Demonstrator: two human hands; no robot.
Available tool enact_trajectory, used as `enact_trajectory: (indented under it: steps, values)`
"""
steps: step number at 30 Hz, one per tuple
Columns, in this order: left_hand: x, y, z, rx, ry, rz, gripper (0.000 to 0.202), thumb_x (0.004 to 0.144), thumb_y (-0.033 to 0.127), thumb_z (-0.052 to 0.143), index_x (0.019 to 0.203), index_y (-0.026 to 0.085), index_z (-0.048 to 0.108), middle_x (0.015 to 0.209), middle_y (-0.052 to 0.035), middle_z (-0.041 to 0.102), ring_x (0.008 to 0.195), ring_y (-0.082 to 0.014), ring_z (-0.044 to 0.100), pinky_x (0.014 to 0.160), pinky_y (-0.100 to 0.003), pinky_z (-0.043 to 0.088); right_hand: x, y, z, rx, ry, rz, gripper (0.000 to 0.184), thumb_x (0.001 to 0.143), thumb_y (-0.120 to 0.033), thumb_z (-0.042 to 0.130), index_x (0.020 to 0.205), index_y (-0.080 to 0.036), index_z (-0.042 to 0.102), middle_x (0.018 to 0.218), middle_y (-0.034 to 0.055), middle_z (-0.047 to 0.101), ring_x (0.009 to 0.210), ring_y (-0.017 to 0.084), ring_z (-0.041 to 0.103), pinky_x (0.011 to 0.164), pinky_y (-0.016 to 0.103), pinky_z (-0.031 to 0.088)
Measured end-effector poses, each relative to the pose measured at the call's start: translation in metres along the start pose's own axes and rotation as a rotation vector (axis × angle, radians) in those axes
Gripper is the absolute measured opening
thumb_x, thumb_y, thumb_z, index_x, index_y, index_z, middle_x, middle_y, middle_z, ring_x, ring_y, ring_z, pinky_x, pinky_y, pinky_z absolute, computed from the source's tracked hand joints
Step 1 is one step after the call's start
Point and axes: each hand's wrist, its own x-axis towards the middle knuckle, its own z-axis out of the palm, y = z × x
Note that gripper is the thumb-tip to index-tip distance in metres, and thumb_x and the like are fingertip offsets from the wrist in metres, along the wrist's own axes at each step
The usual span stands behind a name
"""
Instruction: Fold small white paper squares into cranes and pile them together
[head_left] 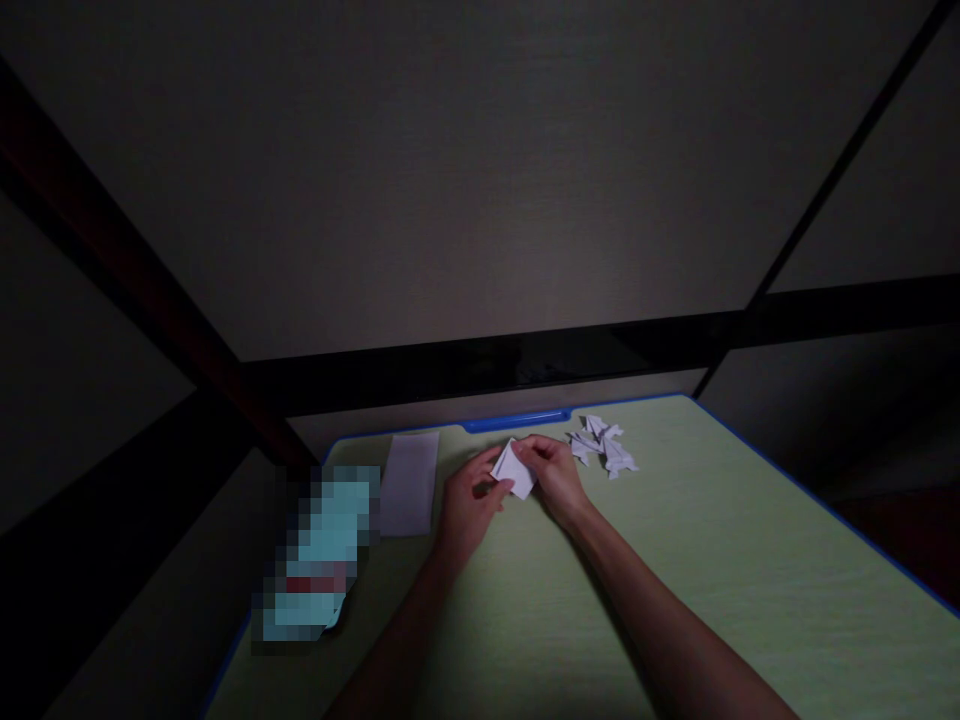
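Observation:
Between my two hands is a small piece of folded white paper (517, 474), with creased layers showing at its upper left edge. My left hand (472, 492) pinches its lower left side between thumb and fingers. On the upper right side, my right hand (551, 468) grips the paper, its thumb lying across the top face. Just right of my right hand lie several folded paper figures (616, 454) with pointed limbs, grouped close together on the table. My fingers partly cover the edges of the held paper.
The pale green table (712, 540) has a blue rim and a blue tray slot (517, 421) at its far edge. A stack of white paper (409, 485) lies left of my hands, beside a pixelated light-blue object (330, 550). Behind rises a panelled wall (495, 200).

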Motion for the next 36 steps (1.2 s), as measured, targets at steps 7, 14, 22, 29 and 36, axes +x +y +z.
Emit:
enact_trajectory:
  steps: [7, 14, 22, 29, 36]
  values:
    - [0.0012, -0.0015, -0.0023, 0.091, 0.079, 0.021, 0.021, 0.059, 0.015, 0.056, 0.080, 0.013, 0.062, 0.067, -0.0033, 0.062, 0.055, -0.0111, 0.055, 0.039, -0.015, 0.041, 0.0002, 0.0003, 0.0016, 0.043, 0.008, 0.008, 0.019, 0.057, -0.030, 0.063, 0.053, -0.013, 0.056, 0.046, -0.0029, 0.054, 0.039, 0.007, 0.042, 0.040, 0.020, 0.031]
    - [0.0007, 0.0002, 0.0001, 0.112, 0.096, 0.033, 0.024, 0.056, 0.016, 0.060, 0.080, 0.014, 0.061, 0.070, -0.0023, 0.063, 0.060, -0.0121, 0.056, 0.043, -0.015, 0.041, -0.0012, -0.0006, 0.0032, 0.002, -0.008, -0.006, 0.020, 0.057, -0.029, 0.064, 0.050, -0.013, 0.056, 0.042, -0.0041, 0.051, 0.038, 0.006, 0.038, 0.038, 0.019, 0.025]
    - [0.0007, 0.0006, -0.0026, 0.061, 0.094, -0.018, 0.023, 0.057, 0.016, 0.059, 0.079, 0.012, 0.062, 0.065, -0.0027, 0.063, 0.051, -0.0104, 0.054, 0.036, -0.014, 0.039, 0.0003, 0.0017, 0.0009, 0.020, -0.018, 0.026, 0.021, 0.058, -0.030, 0.062, 0.049, -0.013, 0.055, 0.042, -0.0039, 0.049, 0.038, 0.006, 0.038, 0.039, 0.019, 0.025]
    - [0.0015, -0.0009, -0.0035, 0.043, 0.060, 0.006, 0.024, 0.058, 0.016, 0.058, 0.081, 0.012, 0.063, 0.068, -0.0037, 0.065, 0.052, -0.0104, 0.055, 0.036, -0.014, 0.039, 0.0003, 0.0018, 0.0009, 0.065, -0.022, 0.062, 0.021, 0.056, -0.030, 0.063, 0.048, -0.013, 0.053, 0.041, -0.0039, 0.049, 0.038, 0.007, 0.039, 0.040, 0.020, 0.026]
    - [0.0016, -0.0010, -0.0040, 0.070, 0.045, 0.018, 0.026, 0.057, 0.017, 0.060, 0.083, 0.013, 0.063, 0.072, -0.0043, 0.066, 0.057, -0.0125, 0.058, 0.037, -0.014, 0.039, 0.0002, 0.0010, 0.0018, 0.089, -0.007, 0.069, 0.022, 0.054, -0.030, 0.063, 0.046, -0.013, 0.052, 0.041, -0.0041, 0.048, 0.037, 0.006, 0.037, 0.039, 0.019, 0.024]
